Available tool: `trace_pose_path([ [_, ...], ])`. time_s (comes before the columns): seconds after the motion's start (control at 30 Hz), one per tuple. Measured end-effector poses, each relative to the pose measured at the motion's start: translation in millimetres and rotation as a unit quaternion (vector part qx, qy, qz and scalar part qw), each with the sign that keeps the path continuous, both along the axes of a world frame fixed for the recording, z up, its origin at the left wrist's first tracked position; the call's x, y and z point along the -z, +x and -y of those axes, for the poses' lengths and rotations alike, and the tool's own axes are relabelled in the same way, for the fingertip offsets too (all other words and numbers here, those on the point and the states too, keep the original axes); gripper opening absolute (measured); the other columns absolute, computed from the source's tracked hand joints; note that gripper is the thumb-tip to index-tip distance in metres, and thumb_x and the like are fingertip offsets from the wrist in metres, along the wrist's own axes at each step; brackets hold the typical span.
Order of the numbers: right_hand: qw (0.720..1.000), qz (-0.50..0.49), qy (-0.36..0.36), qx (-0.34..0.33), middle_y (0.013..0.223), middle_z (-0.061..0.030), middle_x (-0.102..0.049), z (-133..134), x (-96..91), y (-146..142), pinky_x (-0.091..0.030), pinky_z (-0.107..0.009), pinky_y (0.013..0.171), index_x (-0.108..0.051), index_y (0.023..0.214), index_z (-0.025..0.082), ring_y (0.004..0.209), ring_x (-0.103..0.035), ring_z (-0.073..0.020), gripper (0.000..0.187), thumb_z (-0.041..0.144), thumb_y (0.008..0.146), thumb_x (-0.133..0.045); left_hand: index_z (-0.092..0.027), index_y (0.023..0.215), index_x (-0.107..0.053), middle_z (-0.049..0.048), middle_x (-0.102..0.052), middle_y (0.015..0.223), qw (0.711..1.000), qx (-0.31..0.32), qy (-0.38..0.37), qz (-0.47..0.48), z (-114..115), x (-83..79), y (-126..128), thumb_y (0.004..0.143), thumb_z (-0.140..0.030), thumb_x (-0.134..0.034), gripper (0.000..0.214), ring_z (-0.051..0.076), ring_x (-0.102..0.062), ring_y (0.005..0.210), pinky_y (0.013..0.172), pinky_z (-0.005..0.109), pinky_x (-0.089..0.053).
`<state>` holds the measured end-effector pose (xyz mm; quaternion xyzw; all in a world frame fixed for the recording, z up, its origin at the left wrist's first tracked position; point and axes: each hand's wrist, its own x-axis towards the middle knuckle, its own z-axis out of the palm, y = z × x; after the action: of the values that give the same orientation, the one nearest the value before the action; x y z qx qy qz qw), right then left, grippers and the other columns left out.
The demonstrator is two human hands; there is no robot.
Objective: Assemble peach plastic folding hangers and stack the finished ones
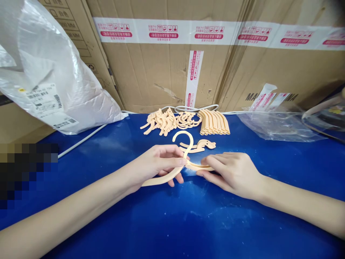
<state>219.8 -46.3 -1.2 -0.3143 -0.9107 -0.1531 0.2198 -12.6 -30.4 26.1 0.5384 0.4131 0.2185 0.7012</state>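
Over the blue table, my left hand [157, 162] pinches a beige plastic clothes hanger at its middle joint, thumb on top. Its curved hook [192, 142] rises from that joint, opening to the left. One hanger arm [156, 181] runs down-left beneath my left palm. The other hanger arm [199, 167], with a hollow channel, runs right into my right hand [234, 172], whose fingers and thumb close around it. Both arms meet at the joint; whether they are locked together I cannot tell. Just behind lies a loose animal-shaped beige piece [202, 145].
At the table's back are a heap of animal-shaped pieces [161, 121], a pile of hooks [187, 119] and a row of hanger arms [215, 122]. Cardboard boxes [161, 72] stand behind. A white plastic sack [59, 79] leans at left; a clear bag [280, 126] lies right.
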Motion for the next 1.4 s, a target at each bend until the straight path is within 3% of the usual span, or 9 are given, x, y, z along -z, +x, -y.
trace_pose_path([
  [0.73, 0.999, 0.024, -0.036, -0.008, 0.055, 0.0023, -0.061, -0.4, -1.1, 0.7, -0.027, -0.028, 0.048, -0.065, 0.076, 0.018, 0.046, -0.054, -0.0094, 0.043, 0.038, 0.101, -0.037, -0.016, 0.082, -0.06, -0.0011, -0.067, 0.062, 1.0, 0.001, 0.014, -0.025, -2.7, -0.6, 1.8, 0.08, -0.036, -0.071, 0.023, 0.01, -0.062, 0.051, 0.05, 0.019, -0.047],
  [0.9, 0.998, 0.03, -0.047, 0.0, 0.054, 0.0015, -0.06, -0.6, 1.3, 1.7, -0.026, -0.028, 0.048, -0.063, 0.074, 0.018, 0.045, -0.052, -0.0099, 0.044, 0.04, 0.101, -0.036, -0.016, 0.085, -0.062, 0.0004, -0.071, 0.071, 0.999, 0.007, 0.01, -0.036, -4.3, -0.4, 0.5, 0.082, -0.031, -0.069, 0.017, 0.011, -0.064, 0.053, 0.049, 0.019, -0.048],
  [1.4, 0.996, 0.023, -0.091, -0.007, 0.054, 0.0015, -0.06, -2.3, 1.1, 3.8, -0.024, -0.026, 0.047, -0.059, 0.072, 0.017, 0.043, -0.049, -0.0087, 0.045, 0.042, 0.101, -0.034, -0.016, 0.086, -0.061, 0.006, -0.073, 0.087, 0.996, 0.027, 0.043, -0.072, -6.6, 4.2, 2.1, 0.077, -0.04, -0.07, 0.028, 0.013, -0.065, 0.058, 0.049, 0.023, -0.049],
])
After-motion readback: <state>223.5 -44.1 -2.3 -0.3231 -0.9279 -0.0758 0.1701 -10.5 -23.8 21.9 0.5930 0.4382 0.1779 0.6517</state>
